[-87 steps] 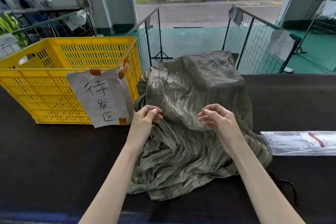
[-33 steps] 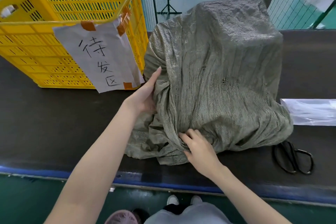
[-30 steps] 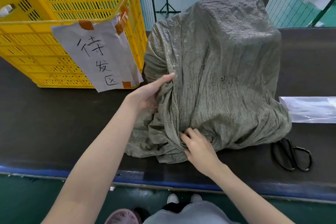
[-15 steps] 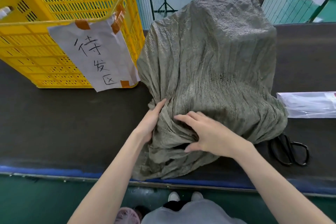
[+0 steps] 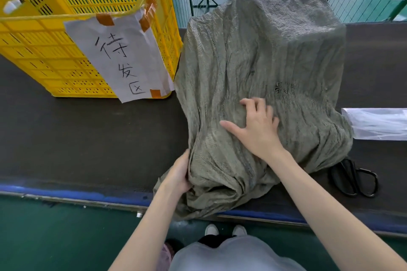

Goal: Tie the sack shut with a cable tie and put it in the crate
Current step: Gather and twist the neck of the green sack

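Crate [image 5: 44,50] label [image 5: 123,61]: 待发区 | left hand [image 5: 178,176] grip clutching sack [image 5: 264,50] mouth | right hand [image 5: 257,125] spread flat on sack

The right hand [image 5: 256,126] has slid higher up the sack [image 5: 264,50].

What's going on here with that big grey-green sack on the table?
A person is gathering the sack on a dark table. The left hand grips bunched fabric at the near edge; the right hand presses flat on top. No tie is on it yet, and the yellow crate waits beside it.
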A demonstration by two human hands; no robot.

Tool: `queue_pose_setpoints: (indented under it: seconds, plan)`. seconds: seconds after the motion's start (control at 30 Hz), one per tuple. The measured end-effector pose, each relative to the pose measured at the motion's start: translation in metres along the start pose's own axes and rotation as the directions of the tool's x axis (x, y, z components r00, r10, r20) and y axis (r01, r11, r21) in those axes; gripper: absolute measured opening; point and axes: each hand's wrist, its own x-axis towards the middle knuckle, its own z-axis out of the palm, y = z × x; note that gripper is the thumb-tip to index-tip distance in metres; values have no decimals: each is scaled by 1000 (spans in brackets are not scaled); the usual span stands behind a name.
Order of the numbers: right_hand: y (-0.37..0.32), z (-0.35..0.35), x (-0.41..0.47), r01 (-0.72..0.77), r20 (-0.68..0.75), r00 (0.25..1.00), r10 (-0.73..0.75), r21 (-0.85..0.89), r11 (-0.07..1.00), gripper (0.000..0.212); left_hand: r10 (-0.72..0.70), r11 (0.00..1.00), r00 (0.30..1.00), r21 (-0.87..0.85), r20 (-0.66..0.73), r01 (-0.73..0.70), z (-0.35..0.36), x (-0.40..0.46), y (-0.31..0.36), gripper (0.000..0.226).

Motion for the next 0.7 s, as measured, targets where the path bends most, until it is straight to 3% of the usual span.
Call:
queue_pose_setpoints:
  seconds: [0.1,0.23,0.4,0.5,0.57,0.6,0.7]
  plan:
    - [6,20,0,-60,163,986,47,78,995,90,78,993,996,95,-34,-75,-7,5,-7,38]
    - [9,35,0,-86,144,987,65,148,985,87,249,918,967,308,46,-251,-5,1,1,25]
    - [13,45,3,-21,62,998,8,221,975,47,335,773,938,544,87,-326,2,-6,12,24]
    - [20,47,3,23,13,1000,-27,252,967,36,429,706,903,614,24,-352,-1,2,29,22]
    - [24,47,2,39,-15,999,-36,282,959,34,464,775,883,515,-69,-366,0,11,43,24]
    - [25,47,2,42,-24,999,-37,292,955,34,433,841,896,402,-98,-363,3,12,50,36]
    - [26,49,-2,52,-50,998,-38,302,952,35,232,965,973,129,-24,-227,14,21,71,67]
